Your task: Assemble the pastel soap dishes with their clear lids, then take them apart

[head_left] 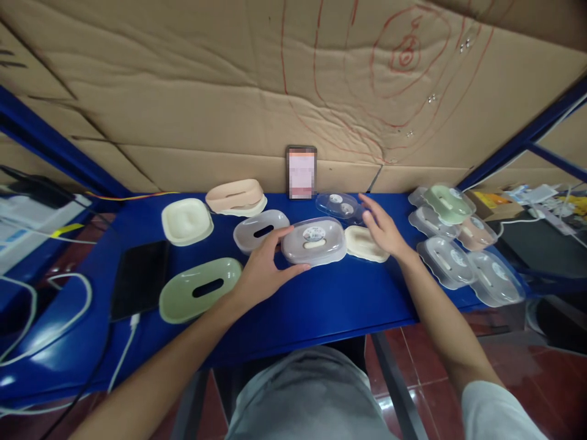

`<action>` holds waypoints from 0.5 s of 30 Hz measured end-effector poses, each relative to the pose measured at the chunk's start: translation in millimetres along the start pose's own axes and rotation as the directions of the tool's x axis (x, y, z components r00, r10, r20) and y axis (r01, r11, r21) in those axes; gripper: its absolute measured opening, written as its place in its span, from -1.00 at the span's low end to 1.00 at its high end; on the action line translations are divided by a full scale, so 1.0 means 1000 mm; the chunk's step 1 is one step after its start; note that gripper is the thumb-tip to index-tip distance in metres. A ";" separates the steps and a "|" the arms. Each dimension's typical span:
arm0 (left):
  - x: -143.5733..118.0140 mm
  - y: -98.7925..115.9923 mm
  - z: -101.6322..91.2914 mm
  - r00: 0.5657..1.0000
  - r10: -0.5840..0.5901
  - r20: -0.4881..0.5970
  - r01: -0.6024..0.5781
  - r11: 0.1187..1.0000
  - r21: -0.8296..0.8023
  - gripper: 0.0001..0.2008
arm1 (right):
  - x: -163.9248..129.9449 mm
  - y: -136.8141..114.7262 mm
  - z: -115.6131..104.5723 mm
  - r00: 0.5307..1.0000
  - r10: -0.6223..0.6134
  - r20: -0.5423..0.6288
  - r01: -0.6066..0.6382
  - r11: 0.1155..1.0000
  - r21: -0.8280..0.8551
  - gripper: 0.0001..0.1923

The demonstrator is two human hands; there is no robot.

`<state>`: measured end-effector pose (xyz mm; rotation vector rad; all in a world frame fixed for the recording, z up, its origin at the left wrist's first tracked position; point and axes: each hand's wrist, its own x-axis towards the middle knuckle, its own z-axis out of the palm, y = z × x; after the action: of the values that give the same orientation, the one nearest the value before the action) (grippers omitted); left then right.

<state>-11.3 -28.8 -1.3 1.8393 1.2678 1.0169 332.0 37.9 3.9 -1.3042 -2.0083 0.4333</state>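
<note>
A grey oval soap dish with a clear labelled lid (pixel 314 241) sits at the middle of the table. My left hand (pixel 268 266) grips its left end, thumb at the front and fingers at the back. My right hand (pixel 383 229) is open, fingers stretched out, over the right end of a cream tray (pixel 365 243). Its fingertips are close to a loose clear lid (pixel 339 208) that bears two round stickers; whether they touch it I cannot tell. Left of the lidded dish lies a grey slotted dish (pixel 250 235), partly behind my left hand.
A green slotted dish (pixel 183 299), a cream square dish (pixel 186 221) and a peach dish (pixel 236 197) lie to the left. Several lidded dishes (pixel 447 260) are piled at the right. A phone (pixel 301 174) leans on the cardboard wall; a black tablet (pixel 140 281) lies left.
</note>
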 end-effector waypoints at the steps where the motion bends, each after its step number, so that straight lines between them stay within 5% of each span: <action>1: -0.001 -0.001 0.002 1.000 0.016 -0.003 -0.016 1.000 0.010 -0.19 | -0.004 -0.015 0.003 0.991 -0.088 0.096 0.080 0.993 0.082 -0.19; 4: -0.004 -0.003 0.008 0.996 0.090 -0.013 -0.090 0.996 0.003 -0.19 | -0.014 -0.055 0.013 0.920 -0.297 0.254 0.243 0.944 0.226 0.03; 7: -0.005 0.000 0.009 0.984 0.177 -0.017 -0.177 0.984 -0.019 -0.17 | -0.015 -0.067 0.014 0.932 -0.323 0.166 0.288 0.936 0.203 -0.04; 11: 0.001 0.007 -0.009 0.962 0.267 -0.066 -0.247 0.944 0.219 -0.24 | -0.006 -0.029 -0.013 0.986 -0.138 -0.094 0.144 0.988 0.060 -0.09; 15: 0.010 0.008 -0.035 0.952 0.285 -0.113 -0.166 0.788 0.593 -0.55 | 0.001 0.031 -0.038 0.926 0.111 -0.360 -0.165 0.978 -0.124 -0.01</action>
<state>-36.8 -18.0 24.1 2.4537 1.6369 1.0301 378.9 48.9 12.6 -1.5054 -1.6805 0.0980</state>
